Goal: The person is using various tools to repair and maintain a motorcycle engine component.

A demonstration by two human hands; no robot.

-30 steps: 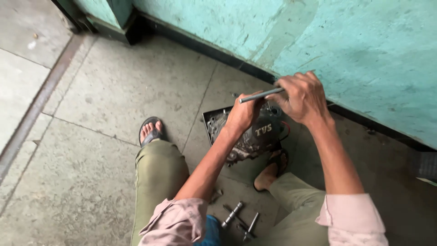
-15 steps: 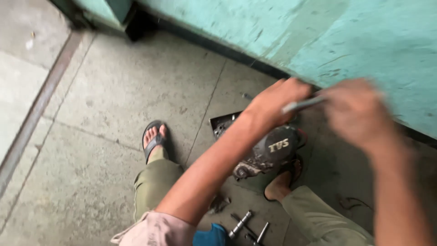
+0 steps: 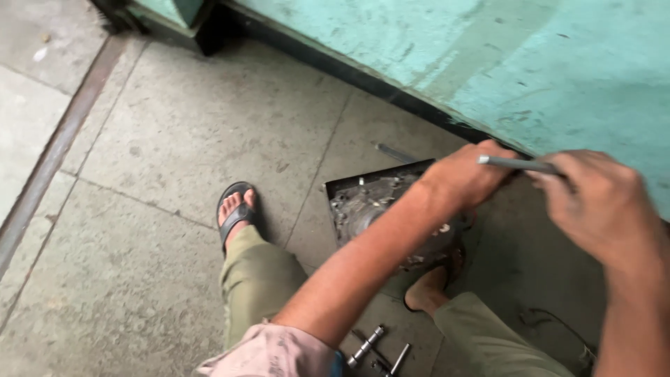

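Note:
My left hand (image 3: 466, 174) is closed on top of a grey, greasy engine casing (image 3: 377, 209) that rests on the floor between my feet. My right hand (image 3: 601, 202) grips a thin metal rod (image 3: 513, 164) that points left, its tip just above the left hand. What the left hand holds under its fingers is hidden. Most of the casing is covered by my left forearm.
A dark metal tray (image 3: 342, 187) lies under the casing. Several steel shafts (image 3: 368, 345) lie on the floor near my knees. A turquoise wall (image 3: 488, 63) stands close behind. My sandalled left foot (image 3: 237, 213) rests on the concrete slabs, my bare right foot (image 3: 427, 290) beside the casing.
The view has shifted so hands and casing sit further right. My right hand with the rod has moved right, away from the left hand, which stays on the casing.

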